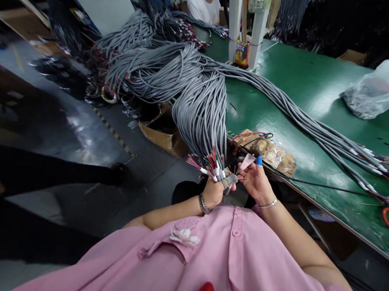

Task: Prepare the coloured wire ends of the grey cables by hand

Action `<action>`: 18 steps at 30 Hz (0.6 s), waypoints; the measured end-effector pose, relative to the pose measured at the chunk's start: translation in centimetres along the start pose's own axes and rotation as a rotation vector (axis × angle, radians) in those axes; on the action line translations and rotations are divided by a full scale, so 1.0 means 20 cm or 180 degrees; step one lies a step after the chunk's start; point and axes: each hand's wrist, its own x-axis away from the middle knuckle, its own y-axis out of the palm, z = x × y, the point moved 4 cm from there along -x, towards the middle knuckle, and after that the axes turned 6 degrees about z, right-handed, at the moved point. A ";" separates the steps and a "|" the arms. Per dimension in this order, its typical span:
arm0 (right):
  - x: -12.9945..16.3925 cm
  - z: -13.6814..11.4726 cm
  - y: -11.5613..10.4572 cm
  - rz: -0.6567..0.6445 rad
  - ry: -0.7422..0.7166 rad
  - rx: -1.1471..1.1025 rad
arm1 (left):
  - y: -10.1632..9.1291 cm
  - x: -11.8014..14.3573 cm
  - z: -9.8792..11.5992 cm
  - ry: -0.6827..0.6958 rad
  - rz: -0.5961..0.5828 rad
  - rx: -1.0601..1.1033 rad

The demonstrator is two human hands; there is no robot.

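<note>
Where the pink shirt filled the bottom of the view, the left hand was clenched around the stripped ends of a bundle of grey cables, their thin red, green and white cores fanning out just above the fist. The right hand, with blue tape on one fingertip, pinched single cores beside it. Beyond, the bundle drooped off the edge of the green table, past a taped wooden block, towards a plastic bag.
</note>
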 end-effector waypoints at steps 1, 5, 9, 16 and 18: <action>0.00 0.00 0.00 -0.0063 0.0024 0.0020 | -0.01 0.00 0.00 0.0003 0.0016 -0.0009; 0.00 -0.03 0.02 -0.0050 -0.0131 0.0155 | -0.01 0.00 0.00 -0.0022 0.0106 0.0077; 0.00 -0.04 0.02 0.0070 -0.0320 0.0247 | 0.00 -0.03 0.00 0.0057 0.0176 0.0242; -0.01 -0.02 -0.01 0.0064 -0.0268 0.0062 | 0.03 -0.06 -0.01 -0.0047 0.0225 0.0258; -0.02 -0.02 -0.02 0.0073 -0.0256 -0.0009 | 0.03 -0.07 -0.02 -0.0101 0.0240 0.0266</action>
